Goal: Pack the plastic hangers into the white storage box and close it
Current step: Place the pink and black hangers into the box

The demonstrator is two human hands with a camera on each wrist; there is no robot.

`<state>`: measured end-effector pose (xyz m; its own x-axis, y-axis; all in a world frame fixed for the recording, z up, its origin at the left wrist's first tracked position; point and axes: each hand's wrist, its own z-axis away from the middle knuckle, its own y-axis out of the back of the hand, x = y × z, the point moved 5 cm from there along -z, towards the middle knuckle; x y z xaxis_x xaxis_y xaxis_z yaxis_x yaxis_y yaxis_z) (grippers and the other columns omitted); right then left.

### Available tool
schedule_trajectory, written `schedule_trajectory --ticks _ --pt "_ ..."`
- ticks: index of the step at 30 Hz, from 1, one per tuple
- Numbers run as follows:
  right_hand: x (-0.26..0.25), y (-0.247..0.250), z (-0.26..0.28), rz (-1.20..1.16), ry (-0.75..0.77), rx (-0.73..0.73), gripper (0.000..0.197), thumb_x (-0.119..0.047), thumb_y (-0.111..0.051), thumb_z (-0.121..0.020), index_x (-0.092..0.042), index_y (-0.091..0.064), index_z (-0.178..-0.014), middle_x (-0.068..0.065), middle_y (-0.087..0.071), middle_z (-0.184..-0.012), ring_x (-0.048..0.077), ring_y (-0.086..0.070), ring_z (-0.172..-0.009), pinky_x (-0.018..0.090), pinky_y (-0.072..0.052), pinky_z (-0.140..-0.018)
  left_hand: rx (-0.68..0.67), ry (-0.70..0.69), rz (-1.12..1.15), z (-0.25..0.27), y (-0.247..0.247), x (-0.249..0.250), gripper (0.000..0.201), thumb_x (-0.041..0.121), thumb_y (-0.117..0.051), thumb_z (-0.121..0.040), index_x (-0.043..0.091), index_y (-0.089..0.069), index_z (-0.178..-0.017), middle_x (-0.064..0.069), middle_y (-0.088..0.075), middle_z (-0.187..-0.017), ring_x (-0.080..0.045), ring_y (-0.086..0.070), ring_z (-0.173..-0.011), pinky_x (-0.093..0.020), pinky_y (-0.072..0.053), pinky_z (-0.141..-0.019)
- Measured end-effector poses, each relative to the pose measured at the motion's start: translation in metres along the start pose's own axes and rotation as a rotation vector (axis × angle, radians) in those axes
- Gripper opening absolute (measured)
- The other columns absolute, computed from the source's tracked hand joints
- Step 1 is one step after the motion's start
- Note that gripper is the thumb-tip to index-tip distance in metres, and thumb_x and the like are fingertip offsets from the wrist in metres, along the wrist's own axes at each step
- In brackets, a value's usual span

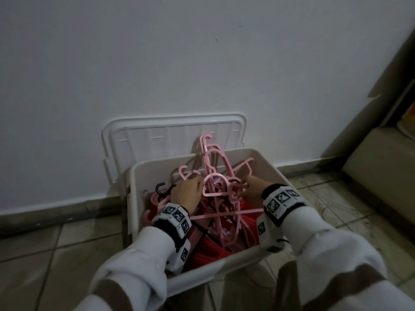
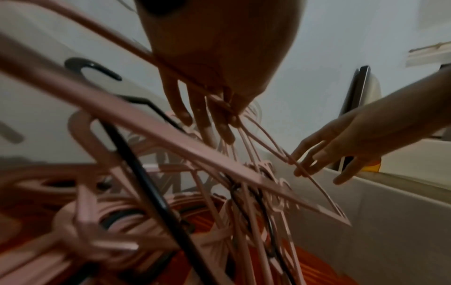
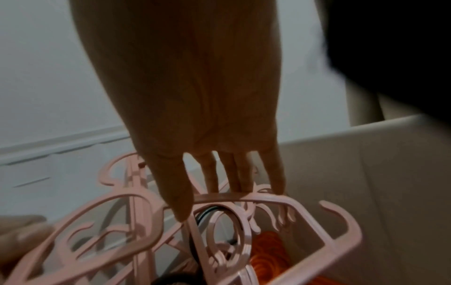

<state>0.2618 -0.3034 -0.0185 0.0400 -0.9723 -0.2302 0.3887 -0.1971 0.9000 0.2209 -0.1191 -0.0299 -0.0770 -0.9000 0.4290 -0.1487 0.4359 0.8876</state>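
Observation:
The white storage box stands open on the floor, its lid leaning on the wall behind it. A tangle of pink hangers sticks up above the rim, over red hangers at the bottom and a black hook at the left. My left hand lies on the pink tangle; in the left wrist view its fingers reach straight down among thin bars. My right hand rests its straight fingertips on a pink hanger bar near the box wall.
The box sits against a white wall with a skirting board, on beige floor tiles. A beige sofa or cushion stands at the right, with thin cables on the tiles beside the box.

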Motion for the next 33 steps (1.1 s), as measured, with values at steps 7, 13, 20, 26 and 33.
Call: schedule_trajectory --ticks 7,13,20,26,33 --pt "0.017 0.001 -0.019 -0.026 -0.078 -0.094 0.036 -0.02 -0.062 -0.087 -0.001 -0.059 -0.117 0.012 -0.061 -0.12 0.024 -0.056 -0.103 0.024 -0.04 -0.08 0.112 0.026 -0.028 0.0 -0.008 -0.005 0.032 0.039 -0.039 -0.097 0.019 -0.063 -0.092 -0.006 -0.069 -0.084 -0.026 -0.063 -0.077 -0.028 -0.036 -0.058" --pt "0.018 0.004 -0.03 0.003 -0.148 -0.126 0.026 -0.029 -0.057 -0.087 -0.02 -0.052 -0.063 0.0 -0.052 -0.07 0.022 -0.054 -0.088 0.023 -0.041 -0.071 0.169 -0.002 -0.083 -0.005 -0.01 -0.012 0.034 0.042 -0.038 -0.097 0.017 -0.06 -0.091 -0.007 -0.068 -0.081 -0.027 -0.063 -0.076 -0.029 -0.036 -0.06" --pt "0.08 -0.051 -0.14 0.049 -0.111 -0.203 0.022 -0.042 -0.068 -0.057 -0.022 -0.059 -0.057 0.0 -0.062 -0.066 0.03 -0.067 -0.075 0.046 -0.057 -0.075 0.207 -0.02 -0.125 -0.007 -0.013 -0.015 0.032 0.039 -0.042 -0.096 0.016 -0.064 -0.095 -0.011 -0.069 -0.076 -0.032 -0.064 -0.072 -0.03 -0.036 -0.056" --pt "0.038 -0.024 -0.081 -0.167 -0.029 -0.276 0.03 -0.015 -0.067 -0.084 -0.019 -0.049 -0.06 -0.006 -0.054 -0.053 0.001 -0.051 -0.039 0.011 -0.042 -0.042 0.191 0.003 -0.125 -0.009 -0.014 -0.021 0.032 0.04 -0.045 -0.095 0.017 -0.067 -0.094 -0.009 -0.069 -0.072 -0.029 -0.064 -0.067 -0.03 -0.04 -0.055" --pt "0.065 -0.016 -0.094 -0.623 0.035 -0.342 0.02 -0.014 -0.057 -0.091 -0.013 -0.059 -0.071 0.004 -0.057 -0.064 0.016 -0.049 -0.06 0.032 -0.042 -0.062 0.212 0.018 -0.052 -0.008 -0.01 -0.021 0.026 0.038 -0.052 -0.093 0.016 -0.066 -0.089 -0.009 -0.07 -0.077 -0.03 -0.065 -0.072 -0.032 -0.042 -0.059"
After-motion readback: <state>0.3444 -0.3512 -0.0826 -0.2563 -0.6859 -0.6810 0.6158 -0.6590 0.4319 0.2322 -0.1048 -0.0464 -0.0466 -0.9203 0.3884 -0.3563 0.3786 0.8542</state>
